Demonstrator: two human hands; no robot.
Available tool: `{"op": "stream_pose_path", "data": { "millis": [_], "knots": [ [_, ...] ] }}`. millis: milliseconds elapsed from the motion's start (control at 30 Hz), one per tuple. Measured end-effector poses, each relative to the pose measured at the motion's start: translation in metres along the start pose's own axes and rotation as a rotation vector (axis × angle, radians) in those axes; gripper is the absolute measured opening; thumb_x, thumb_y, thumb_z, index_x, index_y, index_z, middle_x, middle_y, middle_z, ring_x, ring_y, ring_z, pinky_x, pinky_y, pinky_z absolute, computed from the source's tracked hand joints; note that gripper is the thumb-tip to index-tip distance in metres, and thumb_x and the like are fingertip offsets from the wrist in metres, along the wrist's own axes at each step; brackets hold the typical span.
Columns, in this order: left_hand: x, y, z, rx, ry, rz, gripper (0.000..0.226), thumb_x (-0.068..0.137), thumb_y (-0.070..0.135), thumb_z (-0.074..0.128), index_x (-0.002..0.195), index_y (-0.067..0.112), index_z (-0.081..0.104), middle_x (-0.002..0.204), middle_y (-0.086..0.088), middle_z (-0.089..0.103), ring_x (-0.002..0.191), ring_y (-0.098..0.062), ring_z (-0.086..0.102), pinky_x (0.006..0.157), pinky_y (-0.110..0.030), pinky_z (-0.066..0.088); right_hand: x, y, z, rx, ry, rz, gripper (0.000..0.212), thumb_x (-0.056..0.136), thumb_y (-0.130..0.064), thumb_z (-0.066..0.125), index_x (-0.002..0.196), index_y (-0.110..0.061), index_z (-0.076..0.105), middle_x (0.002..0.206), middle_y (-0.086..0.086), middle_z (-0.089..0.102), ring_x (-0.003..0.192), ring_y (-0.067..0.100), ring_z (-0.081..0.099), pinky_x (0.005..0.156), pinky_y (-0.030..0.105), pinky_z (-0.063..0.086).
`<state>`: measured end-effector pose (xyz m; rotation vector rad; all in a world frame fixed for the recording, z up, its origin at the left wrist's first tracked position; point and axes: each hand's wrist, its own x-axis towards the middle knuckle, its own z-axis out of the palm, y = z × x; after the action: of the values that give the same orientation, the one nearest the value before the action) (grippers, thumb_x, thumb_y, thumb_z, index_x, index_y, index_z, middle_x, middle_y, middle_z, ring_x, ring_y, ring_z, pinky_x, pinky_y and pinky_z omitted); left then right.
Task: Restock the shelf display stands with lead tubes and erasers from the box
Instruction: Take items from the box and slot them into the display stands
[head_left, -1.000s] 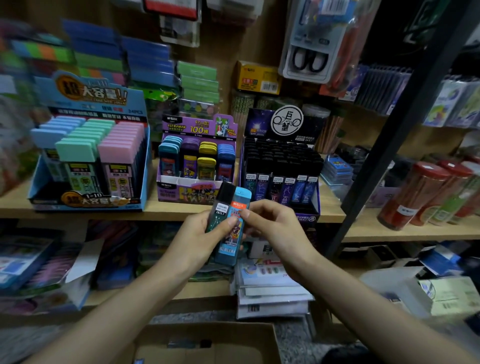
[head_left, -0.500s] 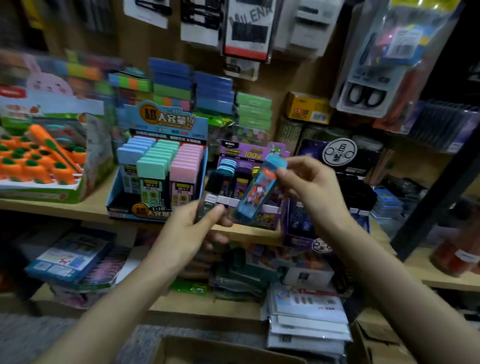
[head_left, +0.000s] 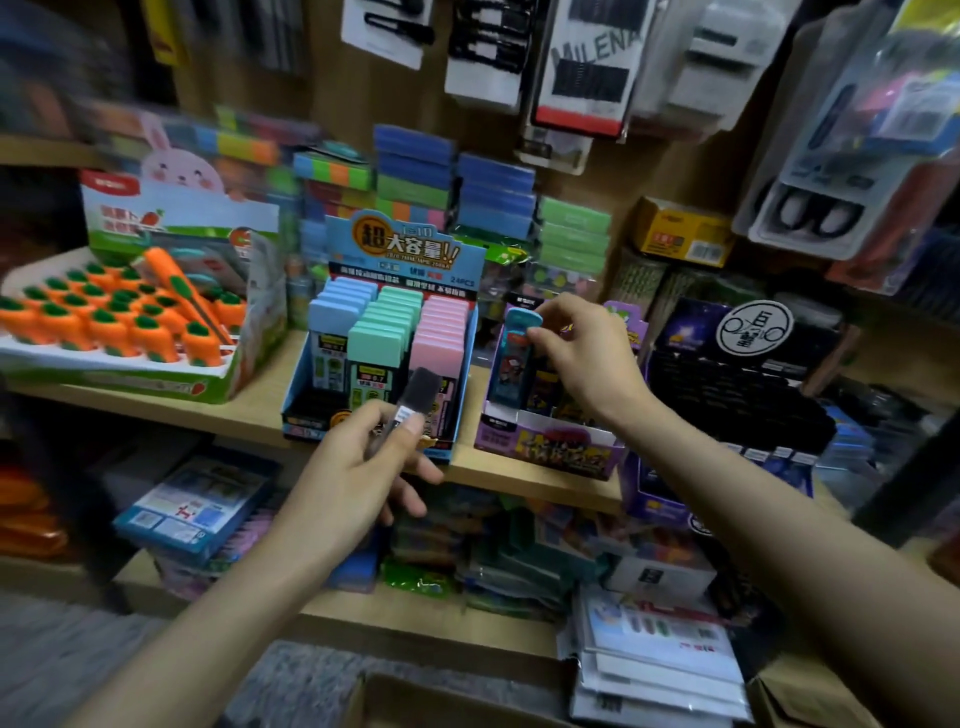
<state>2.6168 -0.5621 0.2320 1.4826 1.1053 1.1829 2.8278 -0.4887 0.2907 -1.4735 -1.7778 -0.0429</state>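
- Right hand (head_left: 582, 358) pinches slim blue plastic lead tube (head_left: 514, 358) at its cap, upright over purple cardboard display stand (head_left: 545, 452): slotting step.
- Left hand (head_left: 358, 467) grips black-capped lead tube (head_left: 415, 400).
- Next, likely: straight lowering into a free slot.

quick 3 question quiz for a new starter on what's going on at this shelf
1. True or false: the left hand holds a black tube.
2. The right hand holds its blue tube at the stand of which colour? A purple, B blue, C black
3. Fill in: the orange erasers at far left are shaped like ____.

Key: 1 true. 2 A, the purple stand. 3 carrots.
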Motion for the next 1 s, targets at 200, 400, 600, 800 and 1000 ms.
{"op": "stream_pose_path", "data": {
  "millis": [200,400,600,800,1000],
  "knots": [
    [-0.001,0.000,-0.005,-0.014,-0.018,-0.002,0.015,0.094,0.029,0.047,0.091,0.016,0.055,0.067,0.003,0.070,0.046,-0.012,0.059,0.039,-0.018,0.040,0.003,0.000,0.003,-0.089,-0.007,-0.071,0.016,0.088,-0.016,0.063,0.101,-0.006,0.065,0.097,0.008,0.069,0.078,0.009,0.054,0.066,0.014,0.036],
    [-0.002,-0.003,-0.004,-0.018,-0.047,0.002,0.015,0.093,0.031,0.048,0.092,0.017,0.056,0.068,0.005,0.070,0.047,-0.010,0.060,0.039,-0.017,0.040,0.006,0.000,0.007,-0.074,0.005,-0.037,0.018,0.087,-0.016,0.064,0.102,-0.007,0.067,0.098,0.008,0.069,0.081,0.009,0.054,0.069,0.017,0.037],
    [0.000,-0.006,-0.001,-0.039,-0.070,0.005,0.015,0.092,0.032,0.049,0.089,0.019,0.056,0.070,0.001,0.071,0.049,-0.011,0.061,0.040,-0.017,0.040,-0.006,0.012,0.013,-0.166,-0.044,-0.092,0.022,0.088,-0.011,0.063,0.107,-0.007,0.053,0.087,0.012,0.065,0.079,0.027,0.061,0.065,0.036,0.050],
    [-0.002,-0.002,0.006,-0.056,-0.087,0.013,0.015,0.093,0.032,0.049,0.092,0.020,0.057,0.072,0.002,0.071,0.050,-0.010,0.061,0.041,-0.017,0.040,-0.008,0.014,0.015,-0.383,-0.068,-0.193,0.019,0.090,-0.016,0.059,0.106,-0.006,0.064,0.100,0.011,0.053,0.097,0.028,0.049,0.075,0.038,0.043],
    [-0.006,0.007,0.025,-0.111,-0.115,0.012,0.015,0.095,0.030,0.046,0.092,0.020,0.056,0.070,0.003,0.070,0.052,-0.010,0.061,0.043,-0.017,0.043,-0.045,-0.014,-0.011,0.164,-0.151,0.040,0.013,0.091,-0.014,0.057,0.100,-0.016,0.065,0.090,-0.003,0.061,0.084,0.009,0.057,0.068,0.012,0.040]
  ]
}}
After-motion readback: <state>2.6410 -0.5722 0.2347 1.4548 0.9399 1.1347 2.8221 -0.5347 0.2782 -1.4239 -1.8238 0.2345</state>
